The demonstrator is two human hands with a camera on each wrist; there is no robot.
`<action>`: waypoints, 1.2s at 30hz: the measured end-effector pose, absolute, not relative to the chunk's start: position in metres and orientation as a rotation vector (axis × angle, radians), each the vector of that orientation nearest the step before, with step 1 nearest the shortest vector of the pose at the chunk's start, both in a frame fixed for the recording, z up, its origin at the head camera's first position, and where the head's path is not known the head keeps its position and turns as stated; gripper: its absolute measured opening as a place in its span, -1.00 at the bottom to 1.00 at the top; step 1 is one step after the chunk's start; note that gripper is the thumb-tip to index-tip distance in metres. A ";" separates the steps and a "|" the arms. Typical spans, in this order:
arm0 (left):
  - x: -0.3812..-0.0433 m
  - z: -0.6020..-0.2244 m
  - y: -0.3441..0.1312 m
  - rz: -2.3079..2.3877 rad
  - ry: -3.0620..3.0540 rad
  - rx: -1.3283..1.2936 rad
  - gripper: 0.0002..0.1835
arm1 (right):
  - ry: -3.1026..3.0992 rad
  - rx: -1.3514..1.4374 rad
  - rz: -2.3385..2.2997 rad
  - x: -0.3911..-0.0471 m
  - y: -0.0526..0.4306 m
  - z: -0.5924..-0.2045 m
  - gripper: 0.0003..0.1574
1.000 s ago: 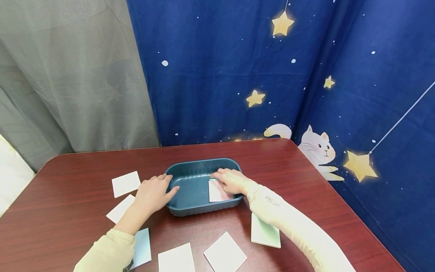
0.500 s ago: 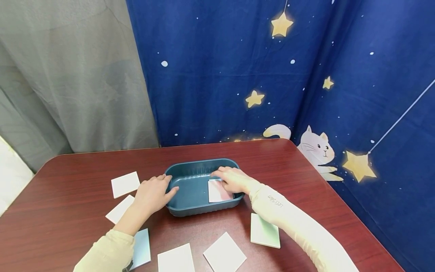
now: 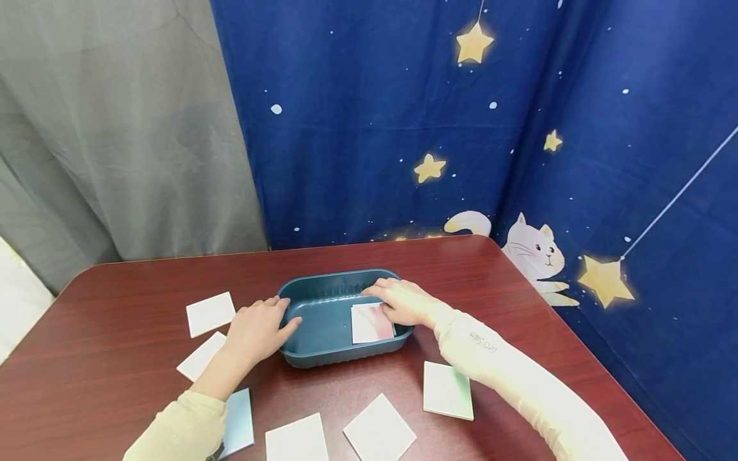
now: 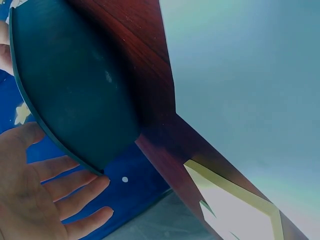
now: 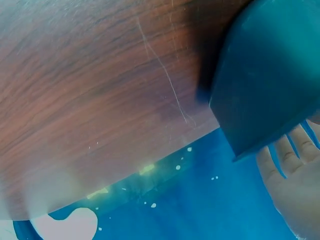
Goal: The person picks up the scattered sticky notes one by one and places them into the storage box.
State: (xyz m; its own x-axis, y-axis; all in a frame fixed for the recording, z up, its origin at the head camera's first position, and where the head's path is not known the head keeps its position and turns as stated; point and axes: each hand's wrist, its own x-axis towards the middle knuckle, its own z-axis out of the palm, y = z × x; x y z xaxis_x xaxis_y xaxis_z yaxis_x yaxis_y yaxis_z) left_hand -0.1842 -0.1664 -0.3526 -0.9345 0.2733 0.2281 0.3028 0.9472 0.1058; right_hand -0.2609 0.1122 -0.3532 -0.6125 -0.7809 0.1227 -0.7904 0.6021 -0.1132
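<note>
A dark teal oblong plastic bin [image 3: 323, 320] stands mid-table. Inside it, at the right end, lies a square card [image 3: 369, 323] with a white and pink face. My left hand [image 3: 259, 328] rests at the bin's left rim, fingers extended and thumb reaching over the inside; the left wrist view shows the fingertips along the rim [image 4: 55, 142]. Over the right end of the bin, my right hand [image 3: 406, 302] hovers with loosely bent fingers, its fingertips just above the card's upper edge. In the right wrist view those fingers [image 5: 287, 155] are partly hidden behind the bin wall.
Around the bin lie square white cards [image 3: 210, 314], [image 3: 379, 428], a light blue card [image 3: 238, 421] by the left sleeve and a pale green one [image 3: 447, 389] beneath the right forearm. A star-patterned blue curtain [image 3: 357, 128] hangs behind the red-brown table [image 3: 144, 307].
My right hand has shifted slightly right and up, baring more of the pink card's right side. The left hand stays on the rim. The head view has moved slightly.
</note>
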 end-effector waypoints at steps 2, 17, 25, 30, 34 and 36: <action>-0.184 -0.352 -0.166 -0.207 -2.891 -0.432 -0.48 | -2.740 1.353 0.238 -0.260 0.115 -0.351 -0.50; -0.185 -0.353 -0.166 -0.210 -2.899 -0.432 -0.48 | -2.758 1.258 0.251 -0.258 0.138 -0.341 -0.54; -0.184 -0.352 -0.166 -0.205 -2.909 -0.430 -0.47 | -2.722 1.248 0.267 -0.258 0.150 -0.332 -0.54; -0.185 -0.351 -0.166 -0.202 -2.917 -0.426 -0.46 | -2.680 1.228 0.270 -0.257 0.158 -0.327 -0.54; -0.185 -0.352 -0.166 -0.203 -2.911 -0.430 -0.46 | -2.669 1.198 0.271 -0.255 0.166 -0.325 -0.54; -0.185 -0.352 -0.166 -0.202 -2.910 -0.431 -0.46 | -2.666 1.186 0.283 -0.254 0.170 -0.324 -0.54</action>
